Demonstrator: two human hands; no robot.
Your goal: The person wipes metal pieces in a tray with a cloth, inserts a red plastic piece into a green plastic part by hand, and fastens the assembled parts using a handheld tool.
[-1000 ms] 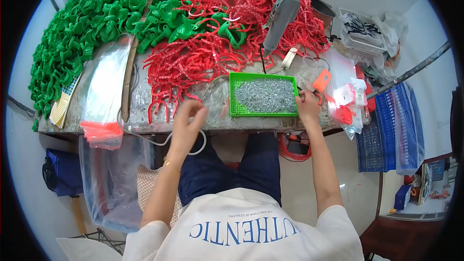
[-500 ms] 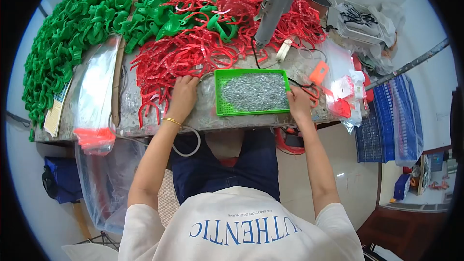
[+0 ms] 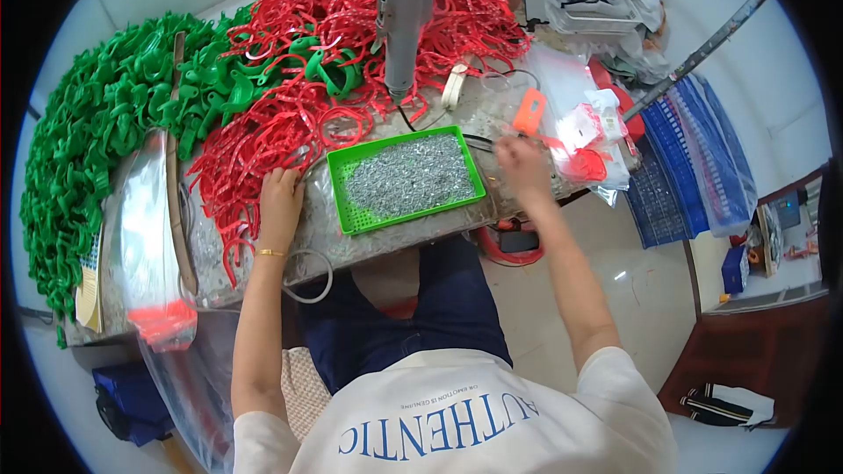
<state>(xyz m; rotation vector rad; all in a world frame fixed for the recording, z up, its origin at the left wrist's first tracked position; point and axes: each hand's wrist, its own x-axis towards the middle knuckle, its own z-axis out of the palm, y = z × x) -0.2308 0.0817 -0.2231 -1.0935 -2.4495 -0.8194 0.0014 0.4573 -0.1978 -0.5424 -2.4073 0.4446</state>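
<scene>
Shirt (image 3: 439,386) reads "AUTHENTIC"; left hand (image 3: 281,202) beside red bands (image 3: 230,154), right hand (image 3: 525,171) blurred near green tray (image 3: 355,219); I cannot tell either grip.

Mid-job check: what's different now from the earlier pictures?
The right hand has let go of the green tray and moved off to its right, near the orange piece. The left hand, raised at first, has come down at the edge of the red pieces. The tray and its silvery bits look unmoved; only the camera view has turned.
</scene>
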